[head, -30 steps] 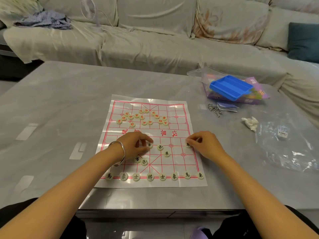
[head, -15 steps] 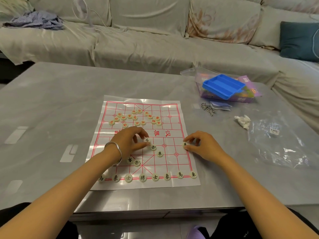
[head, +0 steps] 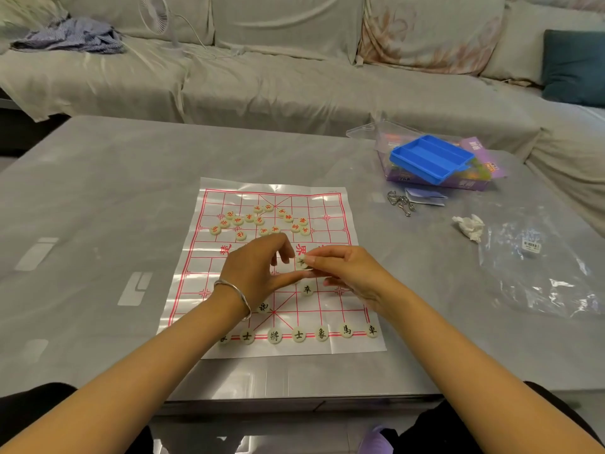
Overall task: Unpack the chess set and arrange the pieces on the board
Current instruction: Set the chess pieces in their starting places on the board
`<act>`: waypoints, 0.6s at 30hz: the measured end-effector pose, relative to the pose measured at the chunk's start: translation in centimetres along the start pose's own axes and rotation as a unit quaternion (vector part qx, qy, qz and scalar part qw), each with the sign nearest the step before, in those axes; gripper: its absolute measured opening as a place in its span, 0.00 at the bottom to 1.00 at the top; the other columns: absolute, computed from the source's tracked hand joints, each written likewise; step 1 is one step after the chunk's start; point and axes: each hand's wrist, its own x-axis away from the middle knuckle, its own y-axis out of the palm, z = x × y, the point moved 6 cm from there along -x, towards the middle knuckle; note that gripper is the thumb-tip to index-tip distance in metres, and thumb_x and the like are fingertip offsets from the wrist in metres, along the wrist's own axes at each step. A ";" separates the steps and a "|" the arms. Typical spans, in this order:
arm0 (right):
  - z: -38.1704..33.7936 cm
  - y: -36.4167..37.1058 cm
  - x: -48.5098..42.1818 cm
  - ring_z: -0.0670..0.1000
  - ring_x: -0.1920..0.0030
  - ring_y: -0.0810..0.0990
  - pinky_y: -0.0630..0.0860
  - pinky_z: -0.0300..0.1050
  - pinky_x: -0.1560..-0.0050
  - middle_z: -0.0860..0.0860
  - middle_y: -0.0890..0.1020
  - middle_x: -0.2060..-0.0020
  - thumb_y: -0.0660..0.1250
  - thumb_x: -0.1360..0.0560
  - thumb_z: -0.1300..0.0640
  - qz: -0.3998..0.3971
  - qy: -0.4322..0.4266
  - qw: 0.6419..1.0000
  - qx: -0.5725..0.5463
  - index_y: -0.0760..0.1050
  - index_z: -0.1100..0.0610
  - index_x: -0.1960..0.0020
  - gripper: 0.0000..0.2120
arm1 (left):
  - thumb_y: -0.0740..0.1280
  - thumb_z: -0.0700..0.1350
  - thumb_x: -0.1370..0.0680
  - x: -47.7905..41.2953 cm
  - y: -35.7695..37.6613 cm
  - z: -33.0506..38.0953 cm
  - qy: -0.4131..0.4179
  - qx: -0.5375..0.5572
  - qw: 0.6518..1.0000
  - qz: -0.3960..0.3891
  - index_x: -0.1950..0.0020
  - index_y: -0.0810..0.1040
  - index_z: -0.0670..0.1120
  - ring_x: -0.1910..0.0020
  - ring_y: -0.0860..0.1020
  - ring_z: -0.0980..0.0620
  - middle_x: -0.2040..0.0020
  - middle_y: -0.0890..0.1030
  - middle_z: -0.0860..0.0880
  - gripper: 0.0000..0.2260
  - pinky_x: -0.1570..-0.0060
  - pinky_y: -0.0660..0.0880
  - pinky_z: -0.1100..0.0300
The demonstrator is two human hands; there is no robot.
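The chess board [head: 330, 204], a plastic sheet with a red grid, lies flat at the table's middle. Several red-lettered pieces [head: 258, 220] lie loose on its far half. A row of black-lettered pieces [head: 298, 335] lines the near edge, and two more black pieces [head: 306, 289] [head: 263, 306] sit further in. My right hand [head: 350, 273] pinches a black-lettered piece [head: 301, 263] at its fingertips near the board's centre. My left hand [head: 255, 273], with a bracelet on the wrist, arches beside it with curled fingers and its thumb stretched toward the right hand. Whether it holds a piece is hidden.
A blue tray [head: 432, 158] rests on a clear box with purple packaging at the back right. Metal rings [head: 401, 201], a crumpled tissue [head: 468, 226] and a clear plastic bag [head: 540, 267] lie on the table's right side. A sofa runs behind the table.
My right hand has moved left from the board's right edge to the centre, carrying its piece. My left hand has lifted slightly and its thumb now meets the right hand.
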 end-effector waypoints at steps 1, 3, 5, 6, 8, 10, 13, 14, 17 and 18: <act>-0.2 -0.7 -0.3 0.45 0.57 0.83 0.77 0.33 0.58 0.49 0.84 0.54 0.70 0.28 0.56 0.022 -0.017 0.999 0.027 0.80 0.52 0.52 0.05 | 0.70 0.57 0.31 -0.1 0.0 -0.2 -0.005 0.001 1.000 -0.005 0.46 0.74 0.49 0.57 0.71 0.55 0.55 0.72 0.56 0.18 0.55 0.73 0.64; -0.6 -2.3 -0.9 0.41 0.60 0.81 0.74 0.27 0.63 0.47 0.83 0.55 0.70 0.27 0.57 0.071 -0.065 0.984 0.147 0.81 0.54 0.50 0.07 | 0.70 0.58 0.31 -0.3 -0.3 -0.9 -0.017 0.021 1.000 -0.002 0.42 0.72 0.51 0.55 0.72 0.56 0.52 0.73 0.57 0.22 0.54 0.74 0.62; -0.5 -3.0 -1.4 0.40 0.59 0.78 0.70 0.27 0.64 0.46 0.82 0.55 0.70 0.27 0.56 0.084 -0.078 0.961 0.253 0.82 0.54 0.48 0.08 | 0.69 0.57 0.30 -0.4 -0.9 -1.7 -0.032 0.050 0.998 0.017 0.41 0.72 0.51 0.55 0.73 0.55 0.51 0.74 0.56 0.21 0.54 0.75 0.60; -0.1 -2.9 -1.7 0.41 0.58 0.77 0.68 0.27 0.63 0.46 0.82 0.54 0.70 0.27 0.56 0.079 -0.075 0.954 0.278 0.82 0.54 0.48 0.08 | 0.69 0.57 0.30 -0.5 -1.2 -2.1 -0.036 0.057 0.997 0.027 0.41 0.73 0.51 0.56 0.73 0.55 0.51 0.75 0.56 0.20 0.54 0.75 0.60; 0.7 -2.5 -2.1 0.44 0.55 0.76 0.67 0.28 0.59 0.48 0.82 0.50 0.69 0.26 0.55 0.066 -0.074 0.945 0.313 0.81 0.54 0.46 0.10 | 0.69 0.56 0.29 -0.5 -1.4 -2.7 -0.040 0.065 0.996 0.040 0.42 0.73 0.52 0.56 0.73 0.55 0.51 0.75 0.56 0.18 0.55 0.76 0.60; 1.0 -2.1 -2.3 0.44 0.52 0.75 0.69 0.31 0.55 0.49 0.82 0.47 0.68 0.26 0.54 0.065 -0.085 0.935 0.338 0.81 0.53 0.44 0.11 | 0.68 0.55 0.29 -0.5 -1.6 -3.0 -0.042 0.070 0.996 0.046 0.42 0.73 0.51 0.56 0.74 0.55 0.52 0.75 0.56 0.17 0.55 0.76 0.60; 0.8 -2.1 -2.2 0.46 0.48 0.75 0.69 0.36 0.48 0.49 0.80 0.44 0.67 0.25 0.52 0.083 -0.103 0.917 0.375 0.79 0.52 0.42 0.13 | 0.68 0.54 0.28 -0.5 -2.0 -3.0 -0.036 0.071 0.995 0.057 0.43 0.74 0.51 0.56 0.74 0.54 0.51 0.75 0.56 0.16 0.56 0.75 0.61; 0.8 -2.1 -2.1 0.47 0.47 0.75 0.68 0.37 0.47 0.48 0.80 0.43 0.68 0.26 0.51 0.083 -0.103 0.914 0.383 0.79 0.52 0.42 0.13 | 0.68 0.54 0.28 -0.5 -2.2 -3.0 -0.033 0.072 0.995 0.061 0.44 0.74 0.52 0.56 0.74 0.54 0.52 0.75 0.56 0.15 0.56 0.75 0.61; 0.8 -2.0 -1.9 0.45 0.50 0.73 0.69 0.36 0.49 0.48 0.79 0.44 0.69 0.27 0.51 0.072 -0.103 0.909 0.398 0.79 0.52 0.41 0.14 | 0.67 0.54 0.27 -0.5 -2.6 -3.6 -0.040 0.075 0.995 0.056 0.47 0.74 0.53 0.56 0.74 0.55 0.52 0.76 0.56 0.11 0.56 0.75 0.60; 0.8 -1.8 -1.9 0.44 0.51 0.73 0.69 0.36 0.50 0.48 0.79 0.44 0.69 0.27 0.52 0.068 -0.105 0.907 0.401 0.79 0.52 0.42 0.14 | 0.67 0.54 0.27 -0.5 -2.6 -4.0 -0.047 0.075 0.995 0.048 0.48 0.74 0.53 0.56 0.74 0.55 0.52 0.76 0.55 0.10 0.55 0.75 0.60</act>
